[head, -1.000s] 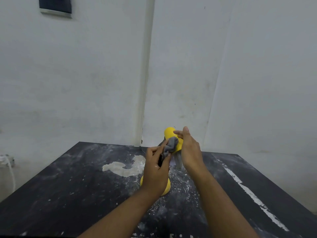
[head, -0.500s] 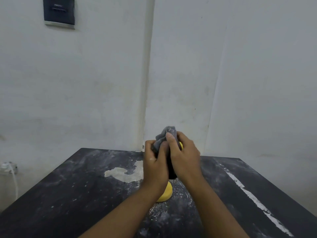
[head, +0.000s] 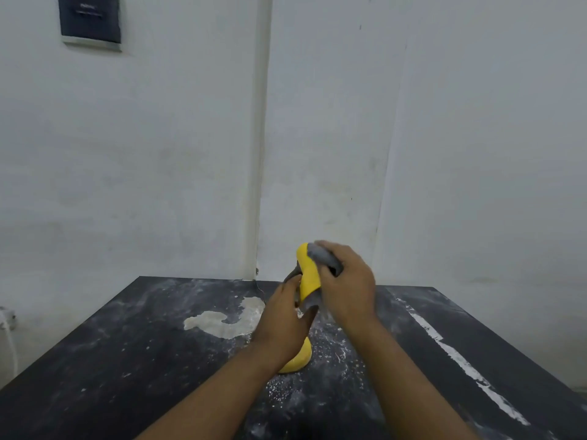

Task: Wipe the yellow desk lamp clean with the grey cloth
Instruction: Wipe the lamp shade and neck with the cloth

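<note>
The yellow desk lamp (head: pixel 308 274) stands on the dark table (head: pixel 127 360), its head raised and its round yellow base (head: pixel 300 360) partly hidden behind my left wrist. My left hand (head: pixel 282 322) grips the lamp's neck just below the head. My right hand (head: pixel 344 281) presses the grey cloth (head: pixel 320 257) against the right side and top of the lamp head. Most of the cloth is covered by my fingers.
The table top is dusty, with a pale smeared patch (head: pixel 228 317) left of the lamp and a white streak (head: pixel 457 360) on the right. White walls stand close behind the table. A dark panel (head: pixel 90 19) hangs high on the left wall.
The cloth and my right hand have slid from the top front of the lamp head to its right side, uncovering the yellow head. My left hand dropped lower on the neck.
</note>
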{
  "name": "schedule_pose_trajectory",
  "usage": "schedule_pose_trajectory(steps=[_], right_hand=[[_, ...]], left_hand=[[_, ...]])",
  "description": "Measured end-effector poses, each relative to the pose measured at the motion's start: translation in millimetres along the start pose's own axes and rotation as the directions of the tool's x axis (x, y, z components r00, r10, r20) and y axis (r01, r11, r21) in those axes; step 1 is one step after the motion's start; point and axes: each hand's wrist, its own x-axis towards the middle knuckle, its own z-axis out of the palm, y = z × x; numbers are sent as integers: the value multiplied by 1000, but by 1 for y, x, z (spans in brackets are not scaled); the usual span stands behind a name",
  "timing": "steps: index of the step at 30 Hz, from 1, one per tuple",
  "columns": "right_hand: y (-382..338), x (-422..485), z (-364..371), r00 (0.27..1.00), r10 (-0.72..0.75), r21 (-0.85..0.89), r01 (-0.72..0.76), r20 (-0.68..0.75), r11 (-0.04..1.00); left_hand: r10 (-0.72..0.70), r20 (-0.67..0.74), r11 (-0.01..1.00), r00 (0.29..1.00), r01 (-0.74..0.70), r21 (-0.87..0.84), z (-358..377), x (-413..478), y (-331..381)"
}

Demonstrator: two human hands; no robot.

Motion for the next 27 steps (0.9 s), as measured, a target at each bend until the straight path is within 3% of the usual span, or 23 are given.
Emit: schedule_pose_trajectory(steps=[3,8,10,12,14,16,22,27], right_hand=[[4,-4,6,992,-108,-195,118,63,974],[10,9,-8,916,-232,-129,286,328,949],[22,19,-9,928,-186,-25,205,322,978],[34,28,-9,957,-37,194,-20,286,981],[42,32,-10,943,144,375,-255,300,891],[49,29,-10,907,274,427,-397,321,813],[69,16,5,845,449,594,-526,289,609],[71,12,13,768,540,688,-598,345,411]], left_hand=[[42,-56,999,998,-41,15,1,4,3],[1,-69,998,998,3,59,-4,13,2],[-7,-57,1000,998,8,26,-4,13,8],[-38,-69,999,997,35,-38,-3,11,11],[-140,-73,986,987,132,-103,-4,13,6],[-222,-45,968,974,214,-133,-7,14,4],[-261,46,947,964,265,-181,-16,14,15],[-267,171,923,948,303,-237,-24,5,33]])
